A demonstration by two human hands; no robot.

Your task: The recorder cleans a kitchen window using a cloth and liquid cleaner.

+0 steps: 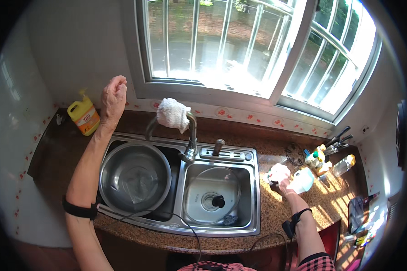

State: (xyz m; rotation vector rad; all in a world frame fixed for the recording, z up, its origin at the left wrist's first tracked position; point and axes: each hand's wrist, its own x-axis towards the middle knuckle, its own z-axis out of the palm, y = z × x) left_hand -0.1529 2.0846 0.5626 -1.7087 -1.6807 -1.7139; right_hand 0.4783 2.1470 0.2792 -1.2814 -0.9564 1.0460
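My left hand [114, 95] is raised in front of the wall, left of the window, its fingers curled; whether anything is inside them cannot be told. My right hand [283, 176] is on the granite countertop right of the sink, closed on a white cloth [278, 172]. Just right of it is a pale translucent plastic jug [302, 180]. A large steel basin [135, 178] sits in the left sink bowl. The right sink bowl [246, 203] holds a clear round lid or dish with a black knob, and a scouring pad [229, 219]. A white towel [172, 114] is draped over the faucet [191, 149].
A yellow detergent jug [84, 117] stands at the back left. Several bottles, a clear bottle [344, 165] and knives [341, 135] are at the back right. A dark device [356, 213] lies at the far right. Cables [193, 233] cross the counter's front edge.
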